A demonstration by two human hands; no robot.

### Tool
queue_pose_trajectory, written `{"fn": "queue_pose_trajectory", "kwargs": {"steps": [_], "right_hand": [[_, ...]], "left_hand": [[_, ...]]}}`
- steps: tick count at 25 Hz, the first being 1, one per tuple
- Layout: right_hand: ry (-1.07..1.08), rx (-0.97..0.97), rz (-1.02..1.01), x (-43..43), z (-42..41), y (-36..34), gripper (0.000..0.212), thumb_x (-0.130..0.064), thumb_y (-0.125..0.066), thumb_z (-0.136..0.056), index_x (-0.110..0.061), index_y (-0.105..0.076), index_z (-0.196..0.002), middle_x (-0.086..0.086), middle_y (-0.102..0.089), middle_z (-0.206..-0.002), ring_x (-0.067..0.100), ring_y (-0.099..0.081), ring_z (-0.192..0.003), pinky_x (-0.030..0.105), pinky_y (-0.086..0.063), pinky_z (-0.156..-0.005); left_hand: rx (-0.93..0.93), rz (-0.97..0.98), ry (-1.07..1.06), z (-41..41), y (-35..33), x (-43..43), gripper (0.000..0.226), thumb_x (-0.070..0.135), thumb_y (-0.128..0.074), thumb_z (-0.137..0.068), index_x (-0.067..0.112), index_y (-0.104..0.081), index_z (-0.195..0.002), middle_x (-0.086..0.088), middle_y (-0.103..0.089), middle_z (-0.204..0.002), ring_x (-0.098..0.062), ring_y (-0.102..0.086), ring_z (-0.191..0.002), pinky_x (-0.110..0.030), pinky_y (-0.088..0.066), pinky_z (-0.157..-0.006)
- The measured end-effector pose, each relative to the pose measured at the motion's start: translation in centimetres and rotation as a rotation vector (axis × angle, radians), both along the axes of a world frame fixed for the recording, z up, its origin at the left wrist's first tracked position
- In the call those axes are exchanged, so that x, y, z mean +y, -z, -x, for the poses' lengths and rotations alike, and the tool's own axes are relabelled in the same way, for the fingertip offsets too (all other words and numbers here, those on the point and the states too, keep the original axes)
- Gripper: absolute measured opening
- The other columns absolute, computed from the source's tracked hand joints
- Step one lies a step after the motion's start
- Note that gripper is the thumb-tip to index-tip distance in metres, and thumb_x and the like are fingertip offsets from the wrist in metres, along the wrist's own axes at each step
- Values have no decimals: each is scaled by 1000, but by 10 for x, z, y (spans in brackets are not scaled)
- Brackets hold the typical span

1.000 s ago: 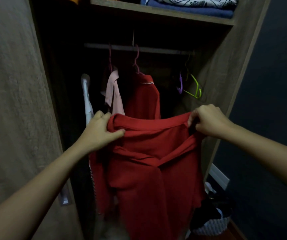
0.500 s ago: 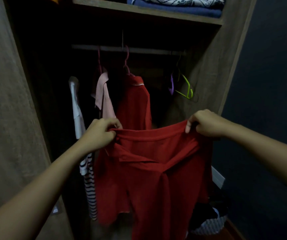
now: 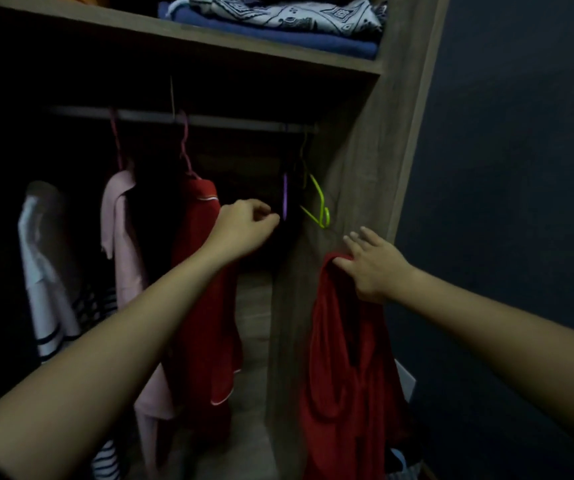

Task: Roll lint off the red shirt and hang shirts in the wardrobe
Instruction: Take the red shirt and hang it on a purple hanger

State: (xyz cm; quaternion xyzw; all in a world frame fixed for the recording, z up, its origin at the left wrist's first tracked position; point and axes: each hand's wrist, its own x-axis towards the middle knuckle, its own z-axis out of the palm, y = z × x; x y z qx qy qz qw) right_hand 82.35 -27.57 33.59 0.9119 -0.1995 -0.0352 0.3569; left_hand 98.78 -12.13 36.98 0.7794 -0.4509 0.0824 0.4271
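Red shirt (image 3: 344,358) hangs from right fingers (image 3: 342,263).

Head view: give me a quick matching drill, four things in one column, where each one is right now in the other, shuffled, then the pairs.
Things
1. red shirt
2. purple hanger
3. green hanger
4. folded blue cloth

Places
A. on the top shelf
B. on the rail, nearest the wardrobe's right wall
C. draped from the right hand, outside the wardrobe
D. just past the left hand, which reaches toward it

Pairs: 1-C, 2-D, 3-B, 4-A
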Motion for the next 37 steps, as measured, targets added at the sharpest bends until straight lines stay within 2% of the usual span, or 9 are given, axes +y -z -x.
{"fn": "queue_pose_trajectory", "kwargs": {"steps": [3,10,14,23,28,31,33,35,37], "right_hand": [[-22,30,89,-23,3,7,62,-42,-26,-91,-29,-6,-148,29,-3,-154,35,-4,-145,45,3,-117],[-144,7,181,-39,5,18,64,-45,-23,-90,-28,-2,-148,29,-1,-154,36,-2,-145,44,-3,-117],[-155,14,192,-42,6,18,64,-45,-22,-91,-29,1,-148,29,3,-154,36,0,-145,42,-1,-116],[-47,0,175,-32,4,16,62,-47,-21,-91,-32,-2,-148,24,0,-156,33,-1,-146,41,-5,-116],[83,-32,-105,-7,-5,15,69,-43,-40,-90,-30,-6,-148,22,-3,-156,34,4,-145,45,5,-117],[115,-133,-314,13,-4,9,78,-32,-54,-84,-28,-10,-148,23,-8,-155,35,1,-145,47,4,-117],[126,-268,-460,20,1,3,81,-21,-56,-79,-26,-14,-147,24,-17,-153,36,-5,-144,47,0,-117],[117,-406,-593,27,6,-4,80,-15,-57,-76,-22,-18,-145,23,-32,-146,37,-18,-141,48,-6,-117],[78,-509,-712,41,10,-10,74,-14,-58,-76,-20,-24,-142,21,-45,-137,36,-32,-134,48,-13,-114]], "left_hand": [[101,40,-111,-15,-14,-58,48,38,-51,-90,7,-56,-125,-15,-61,-125,-29,-52,-120,-27,-40,-95],[414,119,-149,-28,-29,-139,55,28,-49,-94,8,-27,-141,-18,-48,-134,-33,-50,-120,-33,-42,-91],[229,251,-254,-19,-37,-146,39,13,-39,-95,2,-41,-133,-22,-50,-130,-34,-50,-119,-36,-42,-98],[80,338,-223,34,30,-51,48,18,-40,-89,10,-40,-136,-16,-56,-127,-34,-52,-116,-36,-38,-94],[-127,352,-194,51,108,69,47,23,-38,-91,12,-42,-137,-19,-64,-114,-35,-61,-100,-37,-43,-83],[-187,339,-134,31,133,138,40,27,-51,-93,12,-52,-131,-20,-69,-85,-18,-61,-72,-20,-43,-69],[-208,350,-70,17,142,179,36,45,-49,-87,36,-58,-121,1,-66,-65,-6,-56,-61,-8,-37,-57],[-180,345,-38,11,144,217,27,61,-44,-85,54,-60,-106,29,-63,-72,15,-51,-56,1,-34,-55],[-216,318,-19,6,148,243,52,67,-38,-86,28,-72,-96,36,-59,-76,15,-48,-54,2,-33,-55]]}}
